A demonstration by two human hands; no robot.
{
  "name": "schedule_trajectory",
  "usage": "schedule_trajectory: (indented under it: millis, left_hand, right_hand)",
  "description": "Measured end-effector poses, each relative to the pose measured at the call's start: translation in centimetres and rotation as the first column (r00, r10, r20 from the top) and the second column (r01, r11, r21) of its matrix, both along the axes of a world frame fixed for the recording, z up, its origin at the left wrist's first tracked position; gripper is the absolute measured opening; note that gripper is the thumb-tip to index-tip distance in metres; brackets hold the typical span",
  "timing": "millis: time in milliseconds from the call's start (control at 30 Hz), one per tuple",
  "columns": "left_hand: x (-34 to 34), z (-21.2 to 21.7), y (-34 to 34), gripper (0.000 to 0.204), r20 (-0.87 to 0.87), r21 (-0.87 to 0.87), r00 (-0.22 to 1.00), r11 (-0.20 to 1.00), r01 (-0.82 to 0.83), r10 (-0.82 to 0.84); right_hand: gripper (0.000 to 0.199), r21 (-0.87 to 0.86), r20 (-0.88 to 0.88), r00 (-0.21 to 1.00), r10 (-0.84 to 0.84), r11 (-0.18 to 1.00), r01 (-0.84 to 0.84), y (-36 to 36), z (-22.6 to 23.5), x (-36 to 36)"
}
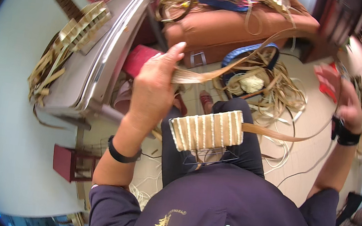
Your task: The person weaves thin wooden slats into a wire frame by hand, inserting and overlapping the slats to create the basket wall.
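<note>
A small woven frame [207, 130], wrapped in tan bands with white cord-like ribs, rests over my lap. Thin wire [211, 158] shows below its woven part. From its right side a flat tan strip [273, 133] runs out, curves up past my right hand and arcs back over to my left. My left hand [154, 80], raised at the left of the frame, is closed on the strip's brush-like pale end. On the right, my right hand [343, 97] is lifted with fingers stretched out and slightly blurred; the strip passes beside it.
A blue-rimmed basket [242, 53] holds loose strips and a pale cord bundle [251, 85] on the floor ahead. Strips cover an orange-brown seat [241, 25]. At left stands a grey table [74, 77] with more woven pieces [83, 24]. A dark red stool [64, 162] sits lower left.
</note>
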State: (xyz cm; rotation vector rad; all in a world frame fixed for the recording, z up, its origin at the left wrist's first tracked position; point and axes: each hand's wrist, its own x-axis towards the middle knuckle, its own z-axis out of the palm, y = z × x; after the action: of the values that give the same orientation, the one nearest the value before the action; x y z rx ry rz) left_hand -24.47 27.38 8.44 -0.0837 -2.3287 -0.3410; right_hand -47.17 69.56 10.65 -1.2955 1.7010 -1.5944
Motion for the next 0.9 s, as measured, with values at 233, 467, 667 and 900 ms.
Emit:
schedule_trajectory:
  millis: [233,467,667,900]
  left_hand:
    - [-4.7,-0.9,6.6,0.057,0.052,-0.401,0.998,0.916,0.0,0.023]
    - [-4.8,-3.0,6.6,0.063,0.012,-0.104,0.981,0.976,0.191,-0.191]
    - [-4.4,-5.0,9.7,0.07,-0.03,0.339,0.932,0.874,0.348,-0.36]
    - [-3.3,-6.6,8.0,0.074,0.033,0.771,0.835,0.545,0.328,-0.549]
  right_hand:
    - [0.075,-0.359,-0.735,0.242,-0.633,0.667,0.653,-3.0,8.0,6.9]
    - [0.062,-0.205,-0.586,0.724,-0.364,0.931,0.302,-10.6,0.9,7.8]
    - [0.091,-0.1,0.018,0.999,0.041,0.994,-0.039,-16.5,-8.6,6.9]
    - [0.033,-0.011,0.449,0.869,0.209,0.973,-0.229,-17.5,-10.2,6.8]
